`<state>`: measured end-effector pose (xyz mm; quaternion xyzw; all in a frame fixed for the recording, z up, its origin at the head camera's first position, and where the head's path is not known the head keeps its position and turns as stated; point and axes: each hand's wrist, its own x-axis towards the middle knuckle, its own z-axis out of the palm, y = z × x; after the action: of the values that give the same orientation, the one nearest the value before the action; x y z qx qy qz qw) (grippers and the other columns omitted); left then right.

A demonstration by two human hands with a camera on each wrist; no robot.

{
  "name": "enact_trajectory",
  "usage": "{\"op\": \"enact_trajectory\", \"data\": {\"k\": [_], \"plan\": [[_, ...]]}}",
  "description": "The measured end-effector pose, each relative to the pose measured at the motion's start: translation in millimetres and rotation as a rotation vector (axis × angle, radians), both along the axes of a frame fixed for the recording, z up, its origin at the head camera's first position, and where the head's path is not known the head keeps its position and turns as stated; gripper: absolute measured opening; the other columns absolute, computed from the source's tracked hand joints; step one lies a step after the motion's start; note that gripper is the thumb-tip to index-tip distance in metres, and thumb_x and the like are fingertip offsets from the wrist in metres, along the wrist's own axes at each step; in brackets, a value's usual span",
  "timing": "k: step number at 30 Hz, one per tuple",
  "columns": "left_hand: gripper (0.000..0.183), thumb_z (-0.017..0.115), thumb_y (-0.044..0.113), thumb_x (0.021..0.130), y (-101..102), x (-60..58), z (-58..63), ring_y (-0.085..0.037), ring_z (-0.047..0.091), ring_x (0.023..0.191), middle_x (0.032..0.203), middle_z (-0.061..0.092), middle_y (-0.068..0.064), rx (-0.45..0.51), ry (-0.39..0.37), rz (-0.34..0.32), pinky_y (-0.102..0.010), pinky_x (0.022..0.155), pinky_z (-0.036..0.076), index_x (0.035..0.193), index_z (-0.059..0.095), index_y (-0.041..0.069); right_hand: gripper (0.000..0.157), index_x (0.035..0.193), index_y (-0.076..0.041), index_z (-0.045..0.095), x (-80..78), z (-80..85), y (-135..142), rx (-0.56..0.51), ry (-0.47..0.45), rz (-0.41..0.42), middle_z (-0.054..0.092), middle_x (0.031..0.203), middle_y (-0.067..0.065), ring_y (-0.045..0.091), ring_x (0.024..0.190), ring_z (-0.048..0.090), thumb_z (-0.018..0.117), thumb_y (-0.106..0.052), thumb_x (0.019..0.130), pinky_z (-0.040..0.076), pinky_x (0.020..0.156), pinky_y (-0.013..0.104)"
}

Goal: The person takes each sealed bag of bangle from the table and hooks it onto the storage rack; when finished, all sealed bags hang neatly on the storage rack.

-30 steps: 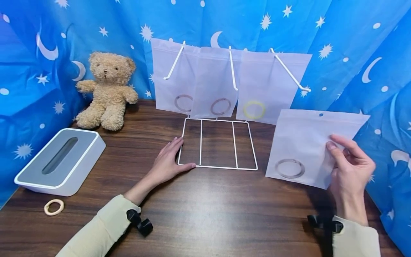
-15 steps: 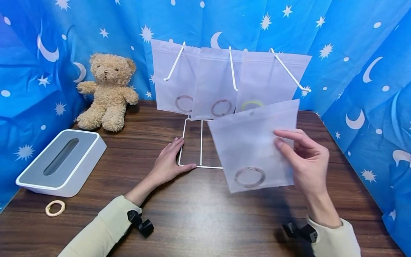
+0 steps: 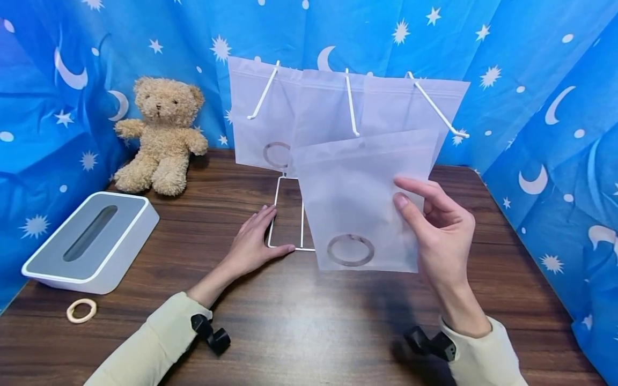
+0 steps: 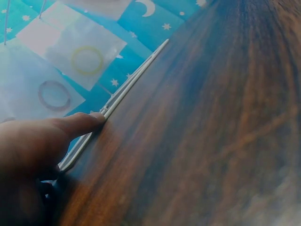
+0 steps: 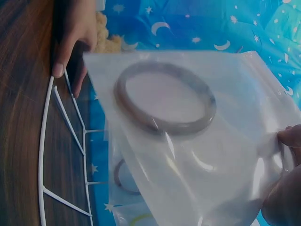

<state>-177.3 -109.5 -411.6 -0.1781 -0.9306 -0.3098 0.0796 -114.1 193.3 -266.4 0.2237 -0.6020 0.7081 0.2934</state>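
Observation:
My right hand (image 3: 446, 230) pinches the right edge of a frosted zip bag (image 3: 359, 198) between thumb and fingers. A greyish-brown bangle (image 5: 124, 96) shows through the bag near its bottom, and a small hole is at its top. The bag hangs in front of a white wire display rack (image 3: 275, 195), overlapping its middle and right hooks' bags. On that rack hang three similar bags; the left one (image 3: 260, 126) shows a brownish bangle, while the yellow bangle (image 4: 87, 60) appears in the left wrist view. My left hand (image 3: 251, 238) rests on the base's front left corner, fingers extended.
A teddy bear (image 3: 161, 136) sits at the back left. In front of it stands a grey-topped tissue box (image 3: 92, 241), with a cream ring (image 3: 81, 311) lying nearby on the wooden table (image 3: 289, 332). Blue starry curtains (image 3: 531, 48) enclose the back and sides.
My right hand has carried the bag from the right side leftward and then up, in front of the rack. The left hand has stayed on the rack's base.

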Motion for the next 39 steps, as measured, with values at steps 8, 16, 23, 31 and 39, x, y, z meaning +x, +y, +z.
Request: {"op": "enact_trajectory", "data": {"k": [8,16,23,31,39], "plan": [[0.1,0.073,0.062,0.078,-1.8,0.4,-1.7,-0.027,0.023,0.145,0.156,0.032,-0.015,0.0,0.0,0.006,-0.045,0.117,0.016,0.149,0.038,0.001,0.026,0.109,0.019,0.065,-3.9,6.9,-11.9,-0.023,-0.001,0.009,0.067,0.107,0.025,0.014,0.054,0.038,0.067,0.017,0.083,0.025,0.044,0.022],[0.1,0.074,0.061,0.077,-1.7,-1.4,-0.2,-0.027,0.023,0.145,0.155,0.033,-0.016,-0.001,0.022,0.004,-0.046,0.117,0.016,0.149,0.038,0.001,0.027,0.109,0.02,0.065,-6.3,11.4,-16.1,-0.045,0.0,0.012,0.066,0.108,0.026,0.019,0.07,0.052,0.067,0.017,0.082,0.031,0.051,0.02],[0.099,0.074,0.06,0.078,-1.5,-2.1,2.5,-0.026,0.023,0.145,0.155,0.033,-0.016,-0.006,0.014,0.006,-0.045,0.117,0.015,0.149,0.039,0.001,0.027,0.109,0.018,0.065,-13.1,6.9,-13.3,-0.05,-0.019,0.0,0.065,0.109,0.027,0.016,0.061,0.045,0.068,0.015,0.083,0.031,0.051,0.021],[0.1,0.074,0.06,0.077,-1.3,-2.1,0.7,-0.027,0.023,0.145,0.154,0.034,-0.016,-0.008,0.012,0.0,-0.045,0.117,0.015,0.149,0.038,0.0,0.028,0.11,0.015,0.067,-28.3,-2.1,-13.4,-0.047,-0.027,-0.022,0.065,0.111,0.027,0.013,0.051,0.037,0.071,0.012,0.083,0.026,0.045,0.021],[0.099,0.075,0.059,0.077,1.6,-1.2,-0.1,-0.027,0.024,0.145,0.154,0.034,-0.016,-0.007,0.017,-0.004,-0.045,0.117,0.016,0.148,0.039,0.0,0.028,0.11,0.009,0.07,-53.8,-5.0,-18.0,-0.122,-0.099,-0.055,0.067,0.111,0.021,0.017,0.055,0.05,0.074,0.007,0.083,0.041,0.053,0.02]]}}
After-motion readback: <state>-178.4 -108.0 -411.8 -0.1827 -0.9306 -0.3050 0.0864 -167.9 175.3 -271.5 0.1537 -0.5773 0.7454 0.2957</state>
